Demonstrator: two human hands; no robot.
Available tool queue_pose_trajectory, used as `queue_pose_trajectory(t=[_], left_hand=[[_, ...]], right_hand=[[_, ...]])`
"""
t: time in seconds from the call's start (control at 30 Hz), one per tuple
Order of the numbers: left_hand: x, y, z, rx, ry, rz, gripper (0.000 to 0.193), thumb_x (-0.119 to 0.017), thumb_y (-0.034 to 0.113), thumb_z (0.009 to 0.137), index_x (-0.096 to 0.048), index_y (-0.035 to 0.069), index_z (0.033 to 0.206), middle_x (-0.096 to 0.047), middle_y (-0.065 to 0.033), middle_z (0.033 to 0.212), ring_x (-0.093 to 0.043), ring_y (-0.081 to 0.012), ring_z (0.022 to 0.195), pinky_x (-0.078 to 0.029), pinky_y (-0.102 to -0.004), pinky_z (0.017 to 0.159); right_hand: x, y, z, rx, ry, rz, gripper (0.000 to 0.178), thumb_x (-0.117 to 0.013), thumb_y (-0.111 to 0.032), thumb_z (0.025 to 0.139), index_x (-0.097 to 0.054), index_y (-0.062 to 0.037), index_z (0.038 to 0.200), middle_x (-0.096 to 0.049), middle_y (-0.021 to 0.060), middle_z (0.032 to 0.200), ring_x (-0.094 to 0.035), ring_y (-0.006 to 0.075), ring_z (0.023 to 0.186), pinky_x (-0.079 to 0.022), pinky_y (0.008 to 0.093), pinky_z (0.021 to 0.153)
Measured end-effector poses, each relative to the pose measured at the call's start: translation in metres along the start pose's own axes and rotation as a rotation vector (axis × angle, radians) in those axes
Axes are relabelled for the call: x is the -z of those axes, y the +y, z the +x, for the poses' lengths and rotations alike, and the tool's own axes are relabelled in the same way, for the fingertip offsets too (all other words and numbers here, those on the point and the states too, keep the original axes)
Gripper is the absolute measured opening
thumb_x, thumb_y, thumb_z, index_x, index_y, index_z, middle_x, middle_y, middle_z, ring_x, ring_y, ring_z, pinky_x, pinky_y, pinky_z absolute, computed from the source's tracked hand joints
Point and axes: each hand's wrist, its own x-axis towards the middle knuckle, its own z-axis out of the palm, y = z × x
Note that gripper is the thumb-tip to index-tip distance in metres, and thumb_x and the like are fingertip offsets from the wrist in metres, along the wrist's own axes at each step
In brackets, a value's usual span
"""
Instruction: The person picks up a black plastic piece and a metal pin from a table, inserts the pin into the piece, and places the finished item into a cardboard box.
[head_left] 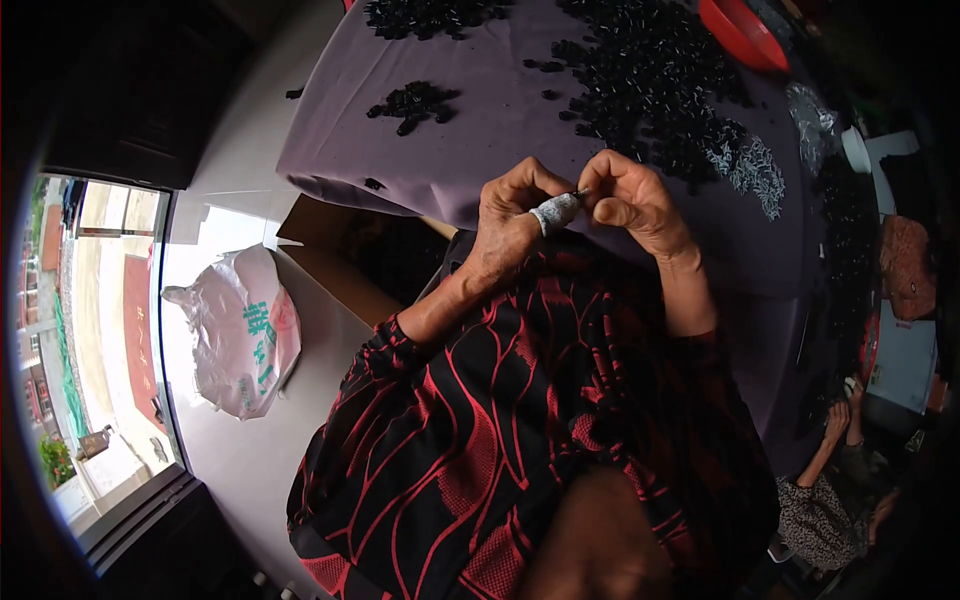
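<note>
My left hand and my right hand meet over the near edge of a table with a purple-grey cloth. Grey-white wrapping covers one digit of the left hand. Pinched between both hands' fingertips is a small dark piece, too small to name. Beyond the right hand spreads a large heap of small black parts, with a patch of loose silver pins at its near right side. A smaller cluster of black parts lies farther left.
Another black heap sits at the far edge. A red basin and clear plastic bag are at far right. Left of me, a cardboard box and white plastic bag stand on the floor. Another person sits at lower right.
</note>
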Motion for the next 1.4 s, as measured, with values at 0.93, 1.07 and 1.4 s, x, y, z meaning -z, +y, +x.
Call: queue_pose_trajectory(t=[0.93,1.07,1.4], left_hand=[[0.004,0.006,0.014,-0.045,0.133,-0.112,0.004,-0.049,-0.002,0.065,-0.046,0.000,0.064,-0.052,-0.0070,0.059,-0.047,-0.0102,0.052,-0.039,-0.0207,0.051],[-0.004,0.010,0.012,0.011,0.102,-0.061,0.005,-0.050,-0.003,0.065,-0.046,0.000,0.064,-0.052,-0.0067,0.059,-0.048,-0.0096,0.053,-0.039,-0.0199,0.051],[-0.006,0.012,0.009,-0.035,0.010,0.019,0.003,-0.050,0.000,0.066,-0.046,-0.001,0.065,-0.053,-0.0101,0.063,-0.049,-0.0117,0.056,-0.040,-0.0210,0.053]], right_hand=[[-0.002,0.000,0.015,0.271,0.369,-0.165,0.010,-0.052,-0.006,0.070,-0.049,-0.0006,0.078,-0.053,0.0058,0.070,-0.050,0.0091,0.057,-0.043,0.0200,0.054],[-0.003,0.001,0.010,0.324,0.417,-0.231,0.010,-0.053,-0.006,0.070,-0.050,-0.0008,0.077,-0.051,0.0033,0.067,-0.046,0.0069,0.052,-0.040,0.0172,0.051],[-0.012,0.000,0.002,0.405,0.357,-0.538,0.008,-0.051,-0.002,0.071,-0.050,0.0000,0.078,-0.050,0.0008,0.063,-0.047,0.0045,0.055,-0.040,0.0140,0.052]])
